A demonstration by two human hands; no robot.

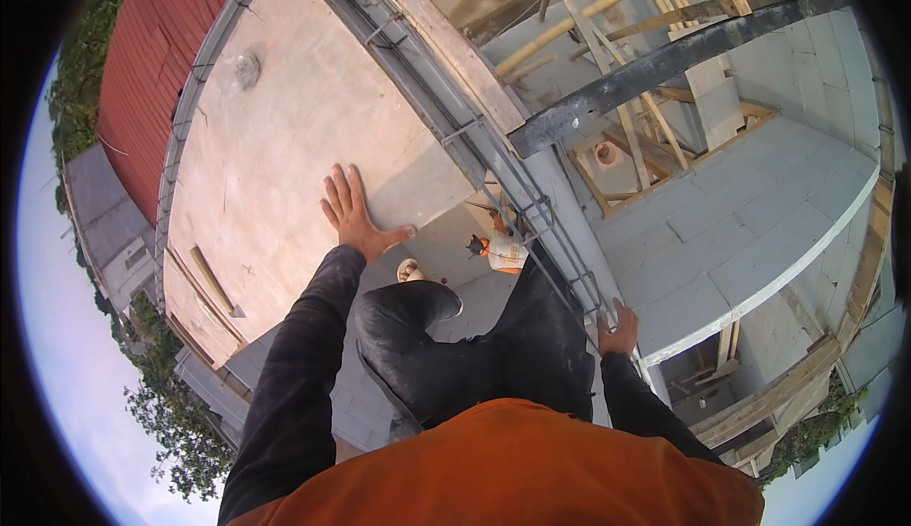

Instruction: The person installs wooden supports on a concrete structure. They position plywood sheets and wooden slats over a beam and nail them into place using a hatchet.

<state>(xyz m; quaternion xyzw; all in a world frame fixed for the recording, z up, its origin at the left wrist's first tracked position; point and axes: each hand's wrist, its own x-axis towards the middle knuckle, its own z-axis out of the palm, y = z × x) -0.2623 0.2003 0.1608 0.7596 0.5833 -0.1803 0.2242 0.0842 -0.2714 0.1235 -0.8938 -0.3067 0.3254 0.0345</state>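
Note:
My left hand lies flat with fingers spread on the near edge of a large pale plywood sheet. My right hand rests on top of the block wall beside the end of a rebar cage. Its fingers are apart, and I see nothing held in them. The cage runs along the wall top, past the sheet's right edge. My dark-trousered legs are between my hands, the right one against the wall. One shoe shows beyond my left knee.
Below, a person in white and orange stands between sheet and wall. A wooden strip lies on the sheet. A dark beam crosses at right, above bamboo poles and timber framing. A grey block floor ends in a drop-off.

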